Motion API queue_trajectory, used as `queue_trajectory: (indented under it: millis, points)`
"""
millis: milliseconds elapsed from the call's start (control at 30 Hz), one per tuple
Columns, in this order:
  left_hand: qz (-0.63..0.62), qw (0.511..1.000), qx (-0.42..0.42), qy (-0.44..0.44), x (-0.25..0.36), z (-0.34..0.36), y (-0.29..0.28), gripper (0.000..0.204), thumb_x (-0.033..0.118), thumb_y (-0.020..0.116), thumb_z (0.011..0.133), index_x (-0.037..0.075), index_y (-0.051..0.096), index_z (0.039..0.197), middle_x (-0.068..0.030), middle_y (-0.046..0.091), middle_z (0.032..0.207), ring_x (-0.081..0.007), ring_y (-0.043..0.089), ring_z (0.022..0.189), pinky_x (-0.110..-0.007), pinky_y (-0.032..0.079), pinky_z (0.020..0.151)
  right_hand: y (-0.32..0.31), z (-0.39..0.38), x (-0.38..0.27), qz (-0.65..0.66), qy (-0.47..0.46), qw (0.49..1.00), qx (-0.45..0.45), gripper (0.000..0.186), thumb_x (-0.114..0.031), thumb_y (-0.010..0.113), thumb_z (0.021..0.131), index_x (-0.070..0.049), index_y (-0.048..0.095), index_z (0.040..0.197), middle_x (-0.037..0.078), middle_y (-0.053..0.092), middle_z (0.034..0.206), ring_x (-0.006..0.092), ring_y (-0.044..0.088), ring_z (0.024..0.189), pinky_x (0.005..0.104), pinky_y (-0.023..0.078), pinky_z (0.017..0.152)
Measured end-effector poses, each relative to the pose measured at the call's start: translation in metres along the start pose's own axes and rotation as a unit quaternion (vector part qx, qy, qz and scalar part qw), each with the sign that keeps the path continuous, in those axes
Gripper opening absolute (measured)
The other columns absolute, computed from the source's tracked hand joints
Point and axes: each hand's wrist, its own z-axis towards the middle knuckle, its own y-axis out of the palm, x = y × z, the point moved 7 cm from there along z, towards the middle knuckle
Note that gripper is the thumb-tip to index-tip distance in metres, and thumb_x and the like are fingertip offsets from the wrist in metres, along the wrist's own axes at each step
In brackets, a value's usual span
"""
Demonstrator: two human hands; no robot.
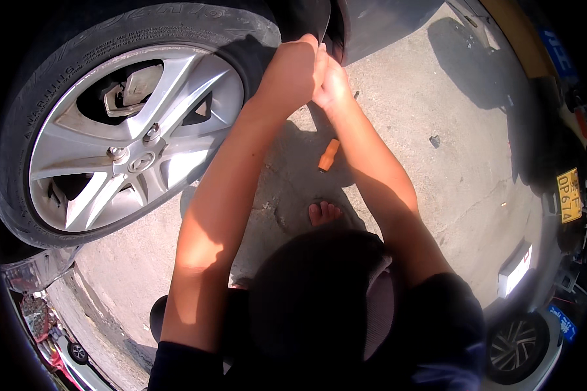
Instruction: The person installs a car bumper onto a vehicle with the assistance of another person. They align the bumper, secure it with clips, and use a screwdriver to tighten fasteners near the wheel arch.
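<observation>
Both my arms reach forward, and my two hands meet beside the car tire (25, 163), at the lower edge of the dark body panel (385, 26) behind it. My left hand (290, 73) is closed with its back toward me, so its fingers are partly hidden. Against it lies my right hand (334, 81), fingers curled up at the panel's edge. What the two hands grip cannot be made out. On the concrete below them lies a short orange tool handle (329, 155), in shadow between my forearms.
Left of my arms stands the silver alloy wheel (140, 159). A bare foot (325, 213) rests on the concrete ground (463, 176). Further right are a white box (515, 269), a yellow plate (569, 195) and another car's wheel (518, 348).
</observation>
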Motion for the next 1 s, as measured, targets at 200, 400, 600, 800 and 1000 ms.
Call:
queue_trajectory:
  millis: [200, 400, 600, 800, 1000]
  points:
    - [-0.007, 0.998, -0.029, -0.046, 0.004, 0.007, 0.004, 0.03, 0.02, 0.056, 0.095, -0.006, 0.061, 0.08, -0.0194, 0.063, 0.079, -0.0357, 0.063, 0.07, -0.041, 0.047, 0.064, 0.002, -0.006, 0.007, 0.165, 0.02, 0.983, -0.082, 0.031, -0.021, 0.042, 0.099, -0.002, 0.056, 0.119, 0.011, 0.065, 0.117, 0.0248, 0.061, 0.107, 0.0386, 0.044, 0.099]
    - [0.016, 0.989, -0.139, -0.048, 0.014, 0.018, 0.01, 0.029, 0.019, 0.057, 0.092, -0.007, 0.057, 0.081, -0.0214, 0.062, 0.077, -0.0359, 0.063, 0.071, -0.04, 0.048, 0.065, -0.017, -0.009, -0.001, 0.206, 0.0, 0.976, -0.069, 0.037, -0.012, 0.041, 0.092, 0.001, 0.056, 0.124, 0.011, 0.065, 0.12, 0.0225, 0.061, 0.109, 0.0375, 0.042, 0.103]
    - [-0.003, 0.982, -0.162, -0.092, 0.006, 0.008, 0.008, 0.027, 0.009, 0.052, 0.09, -0.004, 0.05, 0.115, -0.0276, 0.063, 0.079, -0.0424, 0.066, 0.082, -0.046, 0.051, 0.071, -0.027, -0.037, 0.002, -0.072, 0.045, 0.996, -0.031, 0.036, -0.006, 0.043, 0.09, 0.004, 0.056, 0.122, 0.01, 0.068, 0.103, 0.0182, 0.066, 0.092, 0.0328, 0.051, 0.086]
    - [-0.02, 0.991, -0.129, -0.04, -0.001, 0.004, 0.003, 0.026, 0.007, 0.053, 0.089, -0.007, 0.049, 0.11, -0.0304, 0.063, 0.082, -0.0459, 0.064, 0.083, -0.05, 0.05, 0.072, -0.028, -0.091, -0.012, -0.403, 0.049, 0.91, 0.087, 0.014, -0.007, 0.051, 0.093, 0.0, 0.056, 0.105, 0.008, 0.067, 0.087, 0.015, 0.062, 0.068, 0.0266, 0.05, 0.061]
    - [-0.082, 0.991, -0.087, -0.066, -0.02, -0.012, 0.0, 0.03, 0.006, 0.049, 0.09, -0.002, 0.051, 0.119, -0.0293, 0.065, 0.091, -0.0438, 0.064, 0.091, -0.048, 0.049, 0.08, 0.055, -0.097, -0.08, -0.823, -0.25, 0.505, 0.068, 0.029, -0.014, 0.066, 0.081, 0.003, 0.045, 0.091, 0.02, 0.06, 0.071, 0.0363, 0.063, 0.068, 0.0435, 0.05, 0.065]
